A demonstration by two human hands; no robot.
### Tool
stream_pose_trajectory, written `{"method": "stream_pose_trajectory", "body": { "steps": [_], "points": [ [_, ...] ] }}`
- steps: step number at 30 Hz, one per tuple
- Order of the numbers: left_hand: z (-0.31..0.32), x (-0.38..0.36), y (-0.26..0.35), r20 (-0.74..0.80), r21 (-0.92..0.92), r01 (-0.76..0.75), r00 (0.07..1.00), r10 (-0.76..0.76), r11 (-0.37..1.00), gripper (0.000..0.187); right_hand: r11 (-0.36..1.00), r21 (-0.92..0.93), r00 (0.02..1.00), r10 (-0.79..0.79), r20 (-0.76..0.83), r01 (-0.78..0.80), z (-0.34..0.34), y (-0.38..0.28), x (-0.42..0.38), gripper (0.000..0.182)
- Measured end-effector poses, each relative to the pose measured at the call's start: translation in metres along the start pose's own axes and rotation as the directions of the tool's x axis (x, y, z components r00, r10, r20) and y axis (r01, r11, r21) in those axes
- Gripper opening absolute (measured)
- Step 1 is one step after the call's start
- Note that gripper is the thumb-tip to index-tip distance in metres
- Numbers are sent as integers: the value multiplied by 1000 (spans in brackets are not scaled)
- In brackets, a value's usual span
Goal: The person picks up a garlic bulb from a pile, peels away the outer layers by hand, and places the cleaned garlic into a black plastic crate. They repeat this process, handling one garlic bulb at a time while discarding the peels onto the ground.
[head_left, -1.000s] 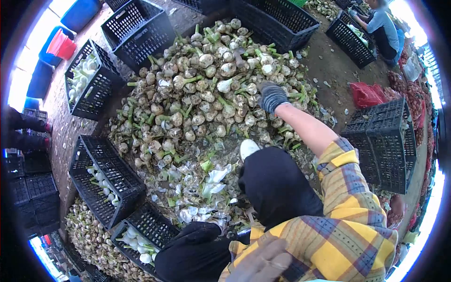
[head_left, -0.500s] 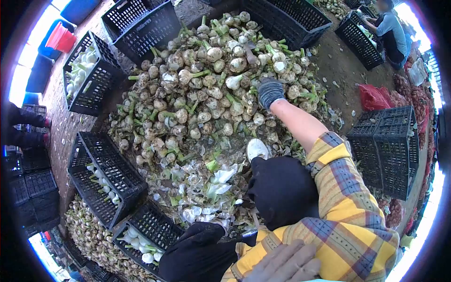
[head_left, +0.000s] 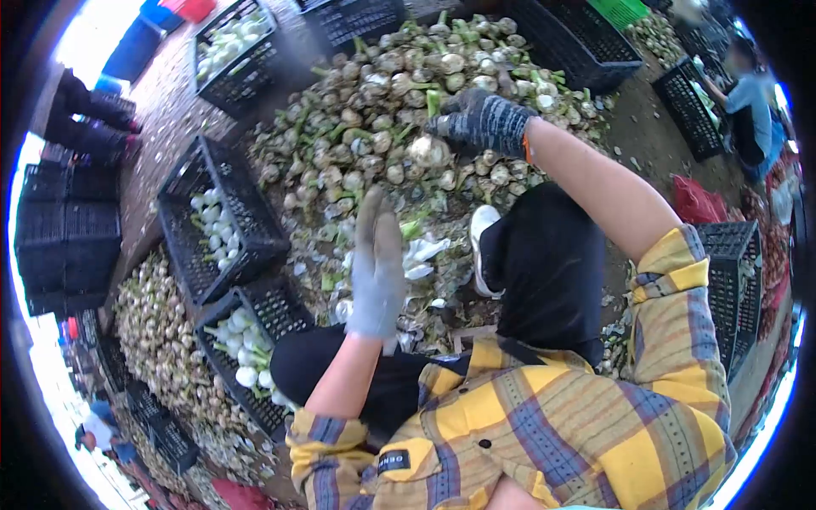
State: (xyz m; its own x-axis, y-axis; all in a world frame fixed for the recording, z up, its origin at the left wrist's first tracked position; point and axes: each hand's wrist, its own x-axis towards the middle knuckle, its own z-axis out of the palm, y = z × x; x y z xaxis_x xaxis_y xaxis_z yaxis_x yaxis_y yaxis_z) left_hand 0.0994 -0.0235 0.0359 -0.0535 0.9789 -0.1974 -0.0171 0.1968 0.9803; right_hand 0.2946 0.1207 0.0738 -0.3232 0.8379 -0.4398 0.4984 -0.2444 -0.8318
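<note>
Gripping bulb [head_left: 427, 152] at L side of R hand [head_left: 491, 124], over pile [head_left: 340, 140]. Pointing stem [head_left: 434, 103] away from wearer [head_left: 552, 416], with long axis approx. fore-aft. Holding L hand [head_left: 377, 272] open.

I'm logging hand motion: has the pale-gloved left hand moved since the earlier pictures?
Yes, the left hand has moved forward, nearer the heap of soiled bulbs.

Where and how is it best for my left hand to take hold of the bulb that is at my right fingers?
I would cup the bulb by its round body, coming from the left and slightly below. That side bulges out uncovered and faces your left hand, while the right hand covers the other side, near the green stem.
</note>
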Motion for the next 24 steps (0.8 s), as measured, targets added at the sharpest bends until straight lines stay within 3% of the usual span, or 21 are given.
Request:
{"method": "stream_pose_trajectory", "body": {
  "steps": [2, 3, 4, 6, 8, 10, 11, 15, 18, 22, 24],
  "points": [
    [0, 3, 5, -17, -148, -33, 999, 31, 988, 54, 999, -42, 999, -20, 45, 22, 38, -8, -1, 45],
    [3, 4, 4, -64, -209, 9, 998, -23, 978, 58, 999, -54, 998, -2, 63, 6, 58, -9, 0, 43],
    [1, 7, 6, -114, -266, 38, 991, -71, 963, 60, 980, -129, 987, -142, 70, 150, 77, -6, -1, 41],
    [-5, 12, 12, -215, -381, 68, 963, -160, 922, 60, 959, -218, 983, -178, 46, 184, 100, -14, -11, 36],
    [-16, 20, 3, -305, -310, -44, 951, -55, 950, 57, 968, 66, 967, -248, 65, 244, 110, -3, -16, 37],
    [-38, 32, -36, -327, -39, -276, 912, 249, 960, 53, 892, 295, 935, -354, -10, 342, 127, 20, -11, 39],
    [-38, 32, -44, -309, -185, -298, 922, 232, 937, 50, 895, 401, 973, -227, 29, 197, 132, 17, -14, 41],
    [-39, 20, -48, -296, -407, -235, 948, 116, 883, 41, 931, 353, 994, -105, 20, 91, 145, 6, -27, 42],
    [-41, 15, -49, -327, -268, -200, 939, 107, 943, 43, 973, 175, 988, -135, -78, 147, 160, 13, -21, 40],
    [-39, 12, -42, -383, -169, -218, 913, 140, 961, 43, 899, 420, 992, -117, -46, 125, 169, 28, -21, 40],
    [-39, 12, -45, -344, -173, -228, 926, 158, 958, 43, 896, 420, 990, -136, -48, 144, 170, 34, -20, 37]
  ]
}}
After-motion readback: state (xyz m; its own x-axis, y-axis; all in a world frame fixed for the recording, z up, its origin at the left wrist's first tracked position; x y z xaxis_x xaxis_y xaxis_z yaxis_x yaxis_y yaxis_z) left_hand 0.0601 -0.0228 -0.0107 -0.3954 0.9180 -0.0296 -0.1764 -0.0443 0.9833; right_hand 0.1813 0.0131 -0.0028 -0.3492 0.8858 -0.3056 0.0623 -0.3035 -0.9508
